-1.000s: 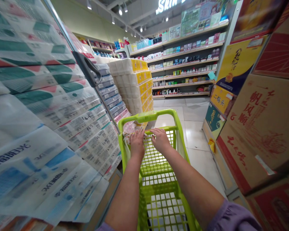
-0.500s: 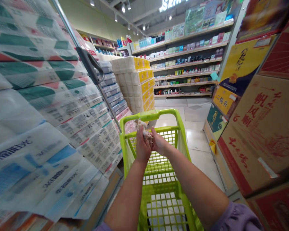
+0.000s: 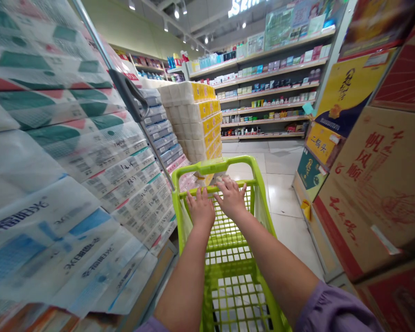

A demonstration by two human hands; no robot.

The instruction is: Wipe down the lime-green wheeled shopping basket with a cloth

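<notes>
A lime-green plastic rolling shopping basket [image 3: 216, 267] stands in front of me, with gridded walls and base. My left hand [image 3: 202, 208] lies on its far upper bar [image 3: 249, 183], fingers stretched and spread, holding nothing I can see. Just right of it, my right hand [image 3: 231, 196] presses over the same bar with bent fingers. A bit of a pale crumpled rag [image 3: 222, 178] shows at those fingertips; most of it is hidden beneath the hand. The basket's long metal pull handle [image 3: 129, 96] with a grey grip leans out to the left.
Stacked packs of paper tissue [image 3: 100, 152] rise close on the left. Beyond them stand yellow-and-white paper packs [image 3: 193, 115]. Cardboard cartons [image 3: 383, 184] line the right side. Shelves of small boxes and bottles [image 3: 269, 87] cross the back, beyond a tiled floor [image 3: 285, 184].
Half a second ago both hands held the rag together above the basket. Now they have parted onto the bar, the rag under my right hand and my left hand spread.
</notes>
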